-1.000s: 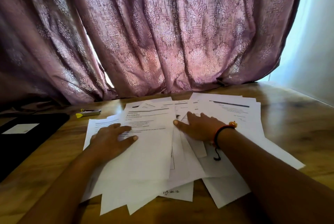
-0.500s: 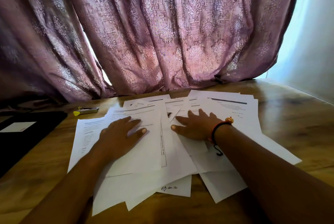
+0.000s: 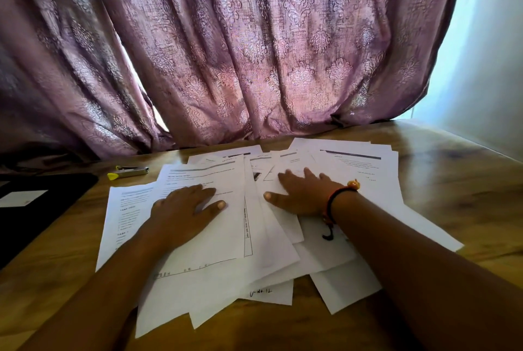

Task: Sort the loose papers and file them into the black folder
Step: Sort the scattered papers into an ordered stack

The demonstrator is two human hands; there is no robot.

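My left hand [image 3: 181, 215] and right hand [image 3: 304, 195] lie flat, fingers spread, gripping nothing, on the scattered papers [image 3: 283, 254]. The black folder [image 3: 42, 209] sits far left, a stapler [image 3: 128, 172] beyond.

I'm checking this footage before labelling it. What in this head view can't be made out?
- Printed text on the papers: too small and blurred to read.
- Lower sheets in the pile: covered by upper sheets, the left hand and the right hand.
- Black folder: cut off by the left edge; its contents don't show.
- White label on the folder: any writing is too small to tell.
- Small yellow-tipped object: too small to identify.
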